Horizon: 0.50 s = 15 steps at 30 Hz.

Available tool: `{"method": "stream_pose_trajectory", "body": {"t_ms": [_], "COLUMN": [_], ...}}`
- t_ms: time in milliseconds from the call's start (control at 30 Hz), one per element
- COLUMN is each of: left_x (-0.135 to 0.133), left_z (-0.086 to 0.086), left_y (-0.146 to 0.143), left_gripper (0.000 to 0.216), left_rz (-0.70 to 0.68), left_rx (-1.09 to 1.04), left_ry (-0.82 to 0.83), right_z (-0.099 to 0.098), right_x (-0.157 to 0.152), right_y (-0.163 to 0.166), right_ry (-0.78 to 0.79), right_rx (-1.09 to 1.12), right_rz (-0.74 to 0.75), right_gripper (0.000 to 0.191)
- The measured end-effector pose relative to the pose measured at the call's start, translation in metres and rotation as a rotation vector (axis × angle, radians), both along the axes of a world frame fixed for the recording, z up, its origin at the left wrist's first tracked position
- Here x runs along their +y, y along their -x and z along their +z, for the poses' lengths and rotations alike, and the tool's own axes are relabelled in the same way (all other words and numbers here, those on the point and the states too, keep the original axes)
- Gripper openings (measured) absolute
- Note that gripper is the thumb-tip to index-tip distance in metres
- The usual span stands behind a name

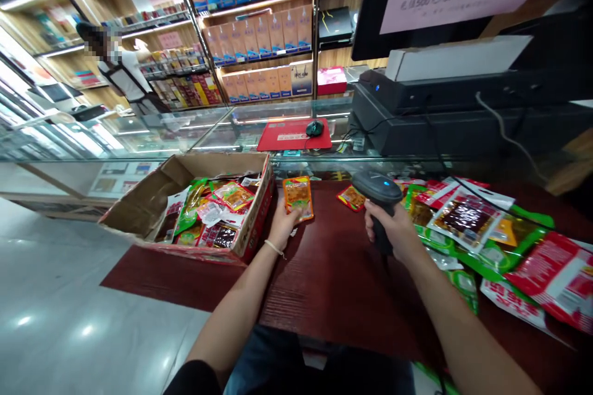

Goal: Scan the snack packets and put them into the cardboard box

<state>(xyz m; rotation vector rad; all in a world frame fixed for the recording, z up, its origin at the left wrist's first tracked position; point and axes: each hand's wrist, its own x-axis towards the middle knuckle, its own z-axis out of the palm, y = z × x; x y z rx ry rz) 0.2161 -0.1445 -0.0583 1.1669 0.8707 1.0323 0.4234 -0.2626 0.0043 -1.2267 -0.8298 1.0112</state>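
Observation:
My left hand (283,222) is closed on the lower edge of a small orange snack packet (298,194), above the dark red tabletop. In my right hand (391,225) is a black barcode scanner (377,188), gripped by its handle, with a blue light on its top. Behind the scanner, to its left, a second orange packet (351,197) lies on the table. Left of my left hand stands an open cardboard box (252,231) with several snack packets (220,210) inside. More snack bags (467,216) are heaped to the right of my right hand.
A glass counter (222,120) runs behind the table, bearing a red mouse pad (278,134) and a black mouse (314,128). A monitor (370,12) and dark cash drawer (393,123) stand at the right. Cables trail over the bags. Another person (127,77) stands by the shelves.

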Motion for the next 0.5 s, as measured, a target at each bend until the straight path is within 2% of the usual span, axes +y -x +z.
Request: {"method": "stream_pose_trajectory", "body": {"t_ms": [100, 300, 500], "left_x": [0.001, 0.003, 0.004], "left_z": [0.002, 0.001, -0.004], "left_y": [0.003, 0.000, -0.001], "left_gripper": [0.056, 0.056, 0.056], "left_rz": [0.005, 0.011, 0.005], "left_rx": [-0.185, -0.199, -0.179], "left_ry": [0.092, 0.086, 0.023], "right_z": [0.000, -0.008, -0.011], "right_x": [-0.001, -0.003, -0.004], "right_y": [0.011, 0.028, 0.028], "right_ry": [0.044, 0.073, 0.095], "right_rx": [-0.020, -0.141, -0.356], "right_rz": [0.024, 0.137, 0.271], "right_gripper": [0.036, 0.048, 0.030]}}
